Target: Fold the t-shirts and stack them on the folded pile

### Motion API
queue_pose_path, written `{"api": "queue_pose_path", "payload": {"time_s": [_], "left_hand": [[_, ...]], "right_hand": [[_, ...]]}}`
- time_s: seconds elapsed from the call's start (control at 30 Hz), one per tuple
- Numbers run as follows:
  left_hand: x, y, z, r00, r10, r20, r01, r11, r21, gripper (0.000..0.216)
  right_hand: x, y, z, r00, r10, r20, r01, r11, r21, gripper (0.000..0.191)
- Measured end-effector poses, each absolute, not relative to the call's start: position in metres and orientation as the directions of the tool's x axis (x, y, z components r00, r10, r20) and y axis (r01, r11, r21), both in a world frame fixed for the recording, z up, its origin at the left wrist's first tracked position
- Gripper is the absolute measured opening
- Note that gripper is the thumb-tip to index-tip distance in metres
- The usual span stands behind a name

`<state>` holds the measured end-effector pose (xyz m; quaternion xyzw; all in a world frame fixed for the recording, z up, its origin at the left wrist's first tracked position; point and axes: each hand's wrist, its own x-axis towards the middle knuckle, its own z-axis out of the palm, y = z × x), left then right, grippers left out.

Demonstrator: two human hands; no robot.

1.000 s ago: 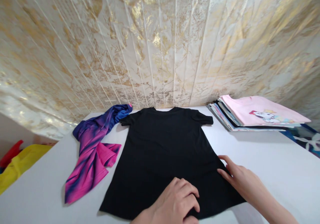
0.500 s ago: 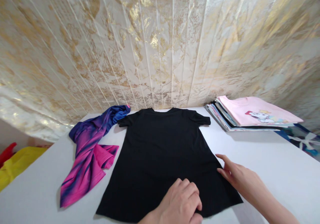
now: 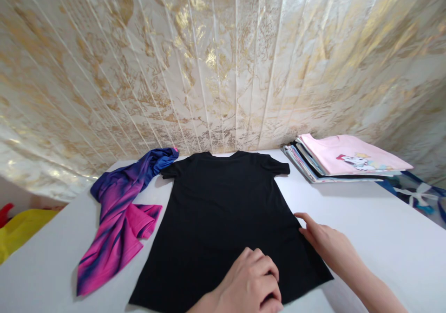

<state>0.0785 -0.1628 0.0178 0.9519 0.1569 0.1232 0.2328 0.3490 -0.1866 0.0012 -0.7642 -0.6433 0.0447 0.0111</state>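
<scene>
A black T-shirt (image 3: 223, 220) lies flat on the white table (image 3: 376, 229), its neck toward the wall. My left hand (image 3: 249, 283) rests on the shirt near its bottom hem, fingers curled and pressed together on the fabric. Beside it, my right hand (image 3: 322, 243) lies along the shirt's right side edge with its fingers stretched out flat, touching the cloth.
A crumpled pink and blue garment (image 3: 121, 215) lies left of the shirt. A stack of folded shirts with a pink one on top (image 3: 344, 159) sits at the back right. Yellow fabric (image 3: 21, 227) shows beyond the table's left edge. A gold-patterned wall (image 3: 223, 62) stands behind.
The view has drifted, so everything sits slightly lower and to the left. My right hand has slid a little up along the shirt's right edge. The left hand stays near the hem.
</scene>
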Motion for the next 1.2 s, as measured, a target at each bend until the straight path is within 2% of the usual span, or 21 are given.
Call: {"api": "queue_pose_path", "payload": {"time_s": [0.13,0.23,0.4,0.57,0.67,0.77,0.9,0.97,1.07,1.13,1.2], "left_hand": [[0.081,-0.157,0.026,0.943,0.264,0.204,0.153,-0.885,0.44,0.012],[0.086,-0.155,0.029,0.961,0.203,0.186,0.122,-0.92,0.373,0.023],[0.091,-0.155,0.029,0.964,0.227,0.141,0.166,-0.922,0.35,0.037],[0.09,-0.152,0.028,0.958,0.243,0.149,0.176,-0.915,0.362,0.038],[0.09,-0.151,0.027,0.961,0.223,0.166,0.162,-0.934,0.317,0.039],[0.091,-0.151,0.025,0.96,0.202,0.194,0.146,-0.953,0.266,0.035],[0.091,-0.149,0.015,0.955,0.164,0.248,0.113,-0.972,0.207,0.031],[0.093,-0.147,0.005,0.946,0.139,0.292,0.098,-0.984,0.151,0.028],[0.101,-0.143,-0.015,0.924,0.061,0.378,0.049,-0.998,0.043,0.024],[0.107,-0.141,-0.029,0.89,0.045,0.454,0.041,-0.999,0.017,0.025],[0.113,-0.139,-0.04,0.85,0.064,0.523,0.051,-0.998,0.039,0.029]], "right_hand": [[0.348,-0.192,0.006,0.158,0.987,-0.001,0.972,-0.155,-0.179,0.031],[0.346,-0.202,0.009,0.168,0.986,0.006,0.958,-0.162,-0.238,0.036],[0.339,-0.221,0.017,0.19,0.976,-0.108,0.911,-0.216,-0.352,0.046],[0.343,-0.223,0.024,0.174,0.957,-0.233,0.834,-0.269,-0.483,0.039],[0.347,-0.22,0.024,0.207,0.937,-0.28,0.831,-0.319,-0.455,0.031],[0.348,-0.219,0.021,0.219,0.929,-0.3,0.871,-0.324,-0.37,0.028],[0.348,-0.219,0.02,0.273,0.937,-0.22,0.914,-0.324,-0.246,0.038],[0.344,-0.216,0.025,0.224,0.966,-0.129,0.925,-0.252,-0.283,0.042],[0.323,-0.204,0.038,-0.037,0.999,-0.012,0.902,0.028,-0.43,0.039],[0.306,-0.186,0.042,-0.255,0.967,-0.016,0.848,0.216,-0.483,0.039],[0.294,-0.155,0.042,-0.404,0.914,-0.047,0.822,0.34,-0.457,0.041]]}}
